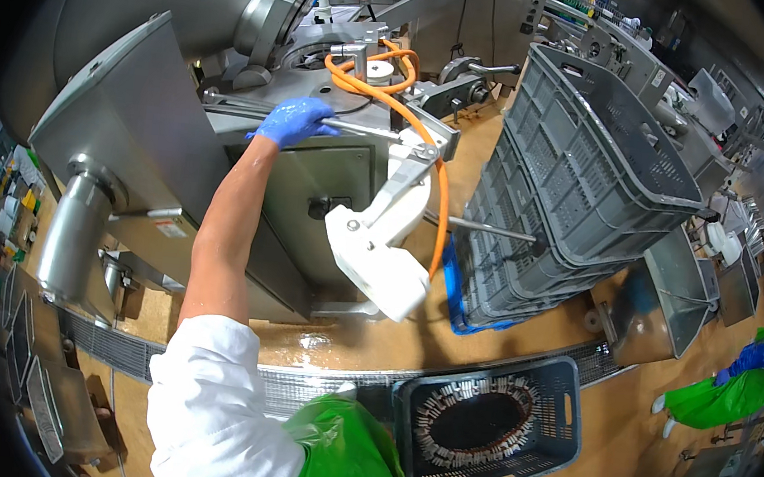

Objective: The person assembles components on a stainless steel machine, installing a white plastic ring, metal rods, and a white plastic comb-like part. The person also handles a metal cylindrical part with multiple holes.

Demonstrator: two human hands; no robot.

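My left hand (292,123), in a blue glove, reaches forward over a steel cabinet (323,188). Its fingers are closed around a thin metal rod (360,128) that runs sideways across the cabinet's top. At the rod's right end is a metal bracket, joined to a white, arm-like machine part (380,261) that hangs in front of the cabinet. An orange hose (394,103) loops over the top and drops beside the white part. My right hand is out of the picture.
Grey perforated crates (543,162) stand stacked at the right on a blue base. A dark crate (565,436) on the floor holds a ring of light segments. A floor drain (296,394) crosses the wet floor. Another person in a green apron (723,386) is at far right.
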